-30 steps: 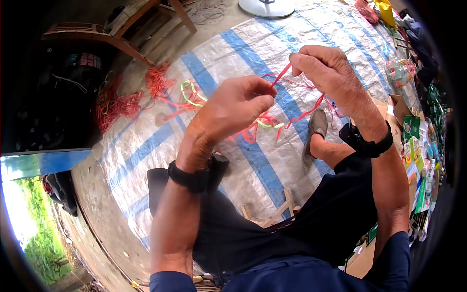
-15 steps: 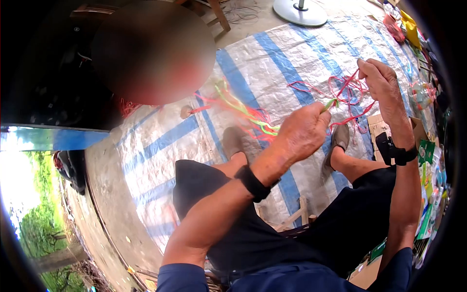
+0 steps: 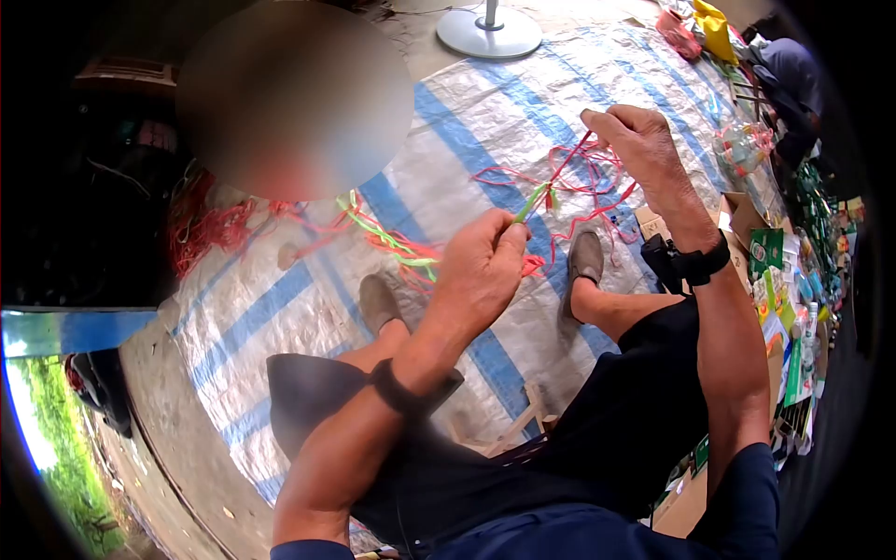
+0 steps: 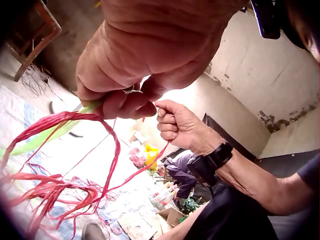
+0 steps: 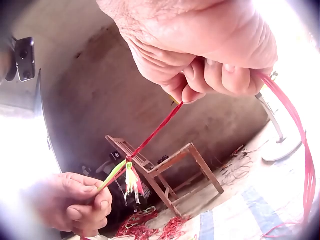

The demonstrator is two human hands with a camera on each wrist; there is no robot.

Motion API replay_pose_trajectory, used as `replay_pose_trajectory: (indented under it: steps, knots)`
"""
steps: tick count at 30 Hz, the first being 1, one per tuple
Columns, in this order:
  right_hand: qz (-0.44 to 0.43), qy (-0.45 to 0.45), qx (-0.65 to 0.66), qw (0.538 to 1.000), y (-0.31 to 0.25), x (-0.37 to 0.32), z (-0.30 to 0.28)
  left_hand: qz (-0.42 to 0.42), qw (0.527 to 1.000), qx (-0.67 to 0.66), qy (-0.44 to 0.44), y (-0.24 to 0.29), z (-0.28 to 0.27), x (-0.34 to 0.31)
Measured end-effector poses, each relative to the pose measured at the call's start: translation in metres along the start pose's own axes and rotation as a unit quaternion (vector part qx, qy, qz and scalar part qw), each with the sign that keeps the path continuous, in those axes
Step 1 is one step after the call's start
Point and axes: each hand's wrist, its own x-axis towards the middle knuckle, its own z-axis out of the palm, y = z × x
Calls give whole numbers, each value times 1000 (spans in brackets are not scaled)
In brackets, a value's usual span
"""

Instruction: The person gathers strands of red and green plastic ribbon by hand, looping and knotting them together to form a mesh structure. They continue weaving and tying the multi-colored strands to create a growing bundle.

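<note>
My left hand (image 3: 481,266) grips a light green strand (image 5: 111,172) together with a red one, thumb uppermost. My right hand (image 3: 644,154), higher and to the right, pinches a thin red plastic string (image 5: 157,129) with its fingers curled. That string runs straight between the hands and meets the green strand at a knot (image 5: 129,161), where short green and red ends hang down. Loose red loops trail from the right hand toward the floor. Below the left hand, more red and green strands (image 3: 401,247) spread over the sheet.
A blue-and-white striped sheet (image 3: 691,103) covers the floor under my feet. Tangled red string (image 3: 210,233) lies at left, near a wooden chair (image 5: 172,161). A round white stand base (image 3: 490,39) is at the back. Cardboard and plastic bottles (image 3: 742,149) crowd the right side.
Close together a second ago on a short red strand, the hands are now farther apart. The left hand has gone down and away, and the green strand and knot show between them.
</note>
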Motion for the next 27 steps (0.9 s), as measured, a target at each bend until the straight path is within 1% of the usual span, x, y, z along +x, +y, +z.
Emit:
replay_pose_trajectory:
  steps: [4,7,10,12,16,18,21,25,27]
  knots:
    - [16,-8,0,1000,10,3,-5,-5,1000,-24,-8,3,2,-1]
    - [26,-17,-3,1000,13,4,-6,8,1000,0,-3,-4,3,1]
    - [21,-18,2,1000,13,3,-4,4,999,-35,1,-3,6,1]
    - [9,-31,5,999,9,2,-4,-34,995,-89,-14,2,7,-1]
    - [0,-42,-15,999,11,3,-1,-36,996,-65,-47,3,4,0]
    - [-20,-47,-12,999,5,1,-1,-71,993,-74,-58,9,2,-1]
    - [-34,-32,-1,999,2,0,-1,-82,991,-88,-57,10,0,-2]
    - [-19,-37,-25,999,-1,-2,-1,-96,989,-96,-52,11,-2,-3]
    - [-57,-60,-64,995,-2,-4,0,-88,988,-115,-54,11,-1,-2]
